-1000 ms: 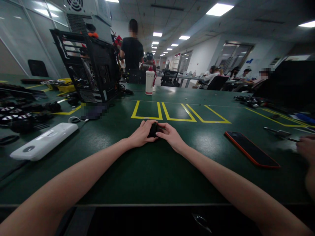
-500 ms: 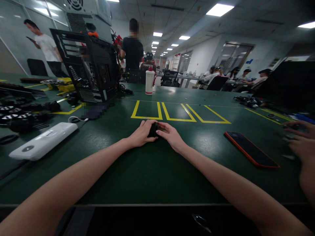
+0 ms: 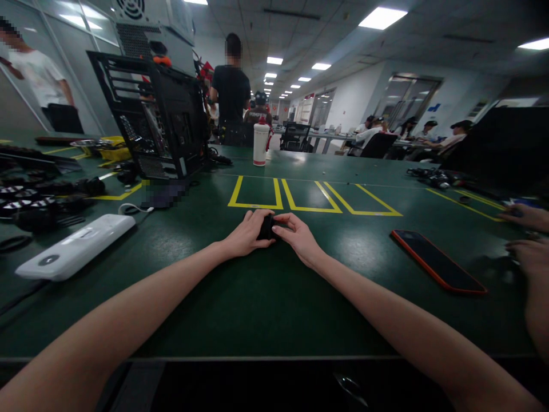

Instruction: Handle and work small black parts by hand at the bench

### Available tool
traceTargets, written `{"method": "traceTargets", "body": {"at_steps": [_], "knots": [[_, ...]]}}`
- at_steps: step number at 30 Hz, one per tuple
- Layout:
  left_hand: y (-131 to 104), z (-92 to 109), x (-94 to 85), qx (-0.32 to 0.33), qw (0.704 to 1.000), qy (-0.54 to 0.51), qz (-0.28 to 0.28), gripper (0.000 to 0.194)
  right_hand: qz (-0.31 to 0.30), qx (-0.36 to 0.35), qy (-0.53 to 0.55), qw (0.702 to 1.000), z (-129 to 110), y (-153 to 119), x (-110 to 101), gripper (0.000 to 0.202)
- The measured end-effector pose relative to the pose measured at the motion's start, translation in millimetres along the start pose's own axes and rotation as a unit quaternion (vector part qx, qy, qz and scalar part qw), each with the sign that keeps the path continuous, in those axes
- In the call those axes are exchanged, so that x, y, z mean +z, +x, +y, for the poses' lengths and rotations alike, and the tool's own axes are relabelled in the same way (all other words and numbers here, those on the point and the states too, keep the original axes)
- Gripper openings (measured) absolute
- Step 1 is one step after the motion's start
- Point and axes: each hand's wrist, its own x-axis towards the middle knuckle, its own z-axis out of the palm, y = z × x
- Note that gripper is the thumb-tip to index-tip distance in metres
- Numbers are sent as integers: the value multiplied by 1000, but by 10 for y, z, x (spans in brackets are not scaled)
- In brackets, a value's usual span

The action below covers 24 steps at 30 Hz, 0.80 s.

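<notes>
Left hand (image 3: 246, 234) and right hand (image 3: 300, 239) hold a black object (image 3: 266, 228), their fingers (image 3: 260, 213) hiding its shape.

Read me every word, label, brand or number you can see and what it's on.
"PUMPKIN": a person's dark shirt.
White bottle: red print near its base, too small to read.
White device: marking too blurred to read.
Black object: no text visible.

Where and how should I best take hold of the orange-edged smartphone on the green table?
Probably grip the smartphone by both long edges near its middle, coming from above: it lies flat, screen upward, and its oblong shape is narrower across.
</notes>
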Motion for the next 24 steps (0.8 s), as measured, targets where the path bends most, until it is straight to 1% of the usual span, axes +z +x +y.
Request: {"method": "traceTargets", "body": {"at_steps": [3, 5, 9, 11, 13, 15, 19, 24], "knots": [[-4, -10, 6, -1, 1000, 1, -1, 58, -3, 22, 12, 1000, -5, 12, -5, 33], [-6, -7, 5, -3, 1000, 0, -3, 58, -16, 31, 26, 999, -14, 6, -8, 34], [-8, 11, -7, -14, 1000, -3, -8, 57, -44, 18, 44, 998, -31, -29, -7, 36], [-8, 14, -11, -15, 1000, -6, -9, 58, -42, 9, 37, 998, -29, -38, -5, 32], [-7, 9, -10, -11, 1000, -7, -8, 59, -22, 1, 21, 1000, -18, -32, -5, 26], [-5, -1, -4, -7, 1000, -6, -6, 59, -5, -2, 6, 1000, -1, -16, -6, 23], [0, -17, 7, 2, 1000, 2, -3, 58, -3, 1, 9, 1000, 16, 15, -13, 28], [1, -12, -1, 6, 1000, 1, -5, 57, -31, 20, 31, 999, -11, 2, -11, 36]]}}
